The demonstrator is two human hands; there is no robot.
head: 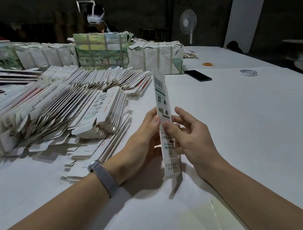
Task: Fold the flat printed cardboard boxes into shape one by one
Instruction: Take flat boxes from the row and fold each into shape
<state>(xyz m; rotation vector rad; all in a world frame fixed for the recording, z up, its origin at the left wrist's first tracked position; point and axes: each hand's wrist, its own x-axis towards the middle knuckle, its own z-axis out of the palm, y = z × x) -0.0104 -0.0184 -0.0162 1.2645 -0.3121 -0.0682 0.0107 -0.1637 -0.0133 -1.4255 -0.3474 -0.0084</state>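
A long printed cardboard box (163, 119) is held upright above the table (238, 122), pinched between the left hand (142, 132) and right hand (191, 134). Its lower flap appears blurred. Flat boxes (71, 98) are piled at left.

A long printed carton (162, 115) is held upright above the white table (247, 123) by the left hand (145, 132) and right hand (191, 136).
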